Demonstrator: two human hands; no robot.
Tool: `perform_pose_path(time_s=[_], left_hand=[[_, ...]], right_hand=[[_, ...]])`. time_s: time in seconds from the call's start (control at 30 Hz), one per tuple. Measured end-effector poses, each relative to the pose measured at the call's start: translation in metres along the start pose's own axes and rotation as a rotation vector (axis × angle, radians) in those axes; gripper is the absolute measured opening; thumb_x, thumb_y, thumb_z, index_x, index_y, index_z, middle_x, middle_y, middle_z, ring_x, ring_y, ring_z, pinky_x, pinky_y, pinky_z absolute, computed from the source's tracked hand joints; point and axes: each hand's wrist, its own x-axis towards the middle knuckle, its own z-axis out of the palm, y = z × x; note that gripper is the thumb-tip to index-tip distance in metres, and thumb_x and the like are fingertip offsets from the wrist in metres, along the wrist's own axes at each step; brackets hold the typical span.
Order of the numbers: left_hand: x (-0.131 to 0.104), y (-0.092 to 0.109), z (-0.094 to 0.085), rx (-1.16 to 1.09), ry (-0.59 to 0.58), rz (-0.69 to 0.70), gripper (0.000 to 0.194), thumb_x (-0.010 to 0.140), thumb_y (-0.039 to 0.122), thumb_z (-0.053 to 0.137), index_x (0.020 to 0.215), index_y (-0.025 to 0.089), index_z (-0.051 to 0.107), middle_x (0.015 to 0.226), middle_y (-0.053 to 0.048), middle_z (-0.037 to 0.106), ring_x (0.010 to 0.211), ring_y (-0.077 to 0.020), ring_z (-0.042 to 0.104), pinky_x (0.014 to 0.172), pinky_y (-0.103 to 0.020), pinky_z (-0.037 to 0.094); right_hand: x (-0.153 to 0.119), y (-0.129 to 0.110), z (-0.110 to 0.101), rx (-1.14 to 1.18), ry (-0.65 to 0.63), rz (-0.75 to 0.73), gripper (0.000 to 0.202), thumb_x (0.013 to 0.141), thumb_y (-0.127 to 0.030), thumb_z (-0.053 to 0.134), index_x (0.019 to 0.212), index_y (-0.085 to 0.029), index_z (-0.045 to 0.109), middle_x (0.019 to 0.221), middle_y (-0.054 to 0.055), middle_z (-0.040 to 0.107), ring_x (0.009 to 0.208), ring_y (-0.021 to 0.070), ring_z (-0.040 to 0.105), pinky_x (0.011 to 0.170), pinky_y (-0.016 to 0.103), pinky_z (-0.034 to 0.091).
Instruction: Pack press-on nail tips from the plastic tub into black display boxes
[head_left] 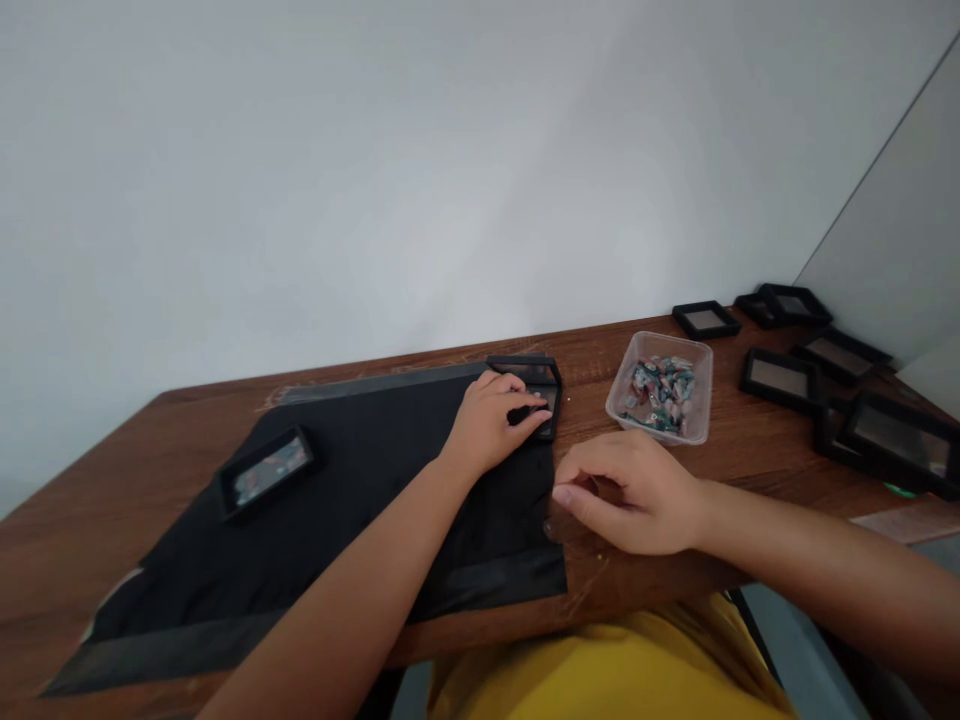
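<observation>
At the left hand's [491, 420] nine o'clock lies a filled case [268, 472], contents blurred. That hand, fingers slightly apart, partly hides an open case [556, 372]. The right hand's [634, 490] fingers meet, anything between them hidden.

Table [90, 490]: mat [360, 480] on it, left to centre. On the mat: first case [270, 472], left; second case [556, 385], far right corner. Right of the mat: tub [702, 405], small pieces [664, 390] in it. Farther right: several cases [780, 377], some overlapping. Behind the table: wall [450, 200].
</observation>
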Motion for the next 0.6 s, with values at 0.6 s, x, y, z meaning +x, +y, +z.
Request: perform_pose_path(time_s=[0.6], left_hand=[[0.005,0.013,0.001,-0.041,0.151,-0.116,0.023,0.094,0.032,0.065,0.078,0.022,0.078,0.084,-0.004,0.078,0.079,-0.0222,0.064,0.083,-0.04,0.05]], right_hand=[[-0.001,0.008,0.005,-0.049,-0.01,-0.046,0.021,0.097,-0.027,0.055,0.082,-0.017,0.066,0.067,-0.001,0.066,0.059,0.012,0.059,0.059,0.024,0.04]])
